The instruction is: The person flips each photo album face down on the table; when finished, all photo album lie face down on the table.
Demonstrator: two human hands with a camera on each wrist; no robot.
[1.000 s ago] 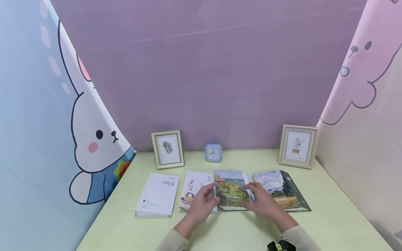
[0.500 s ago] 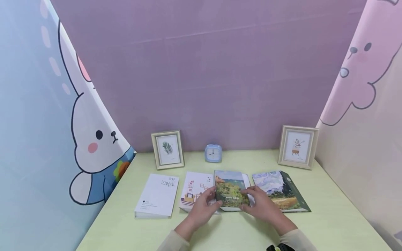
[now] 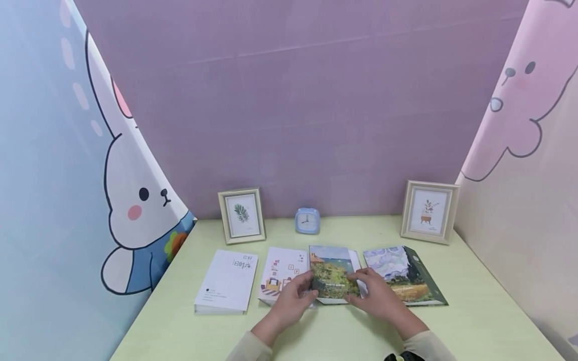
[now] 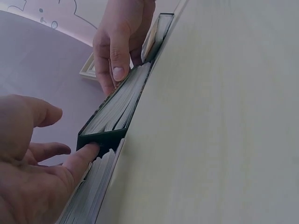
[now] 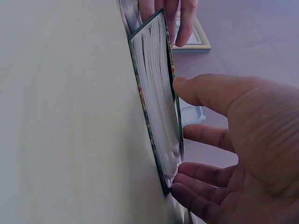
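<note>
The garden-painting album (image 3: 331,269) reads "PHOTO ALBUM", the plain white album (image 3: 228,281) "旧时光".

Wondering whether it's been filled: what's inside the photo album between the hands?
Inside the photo album, stacked page edges show between its covers. The front cover hides the page faces, so any photos can't be seen.

Purple wall (image 3: 289,110); pale green table (image 3: 334,336)

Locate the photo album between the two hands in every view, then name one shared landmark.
Head: photo album just right of centre, below the middle.
Left wrist: photo album left of centre.
Right wrist: photo album near centre, reaching almost to the top.
Shared landmark: right hand.
</note>
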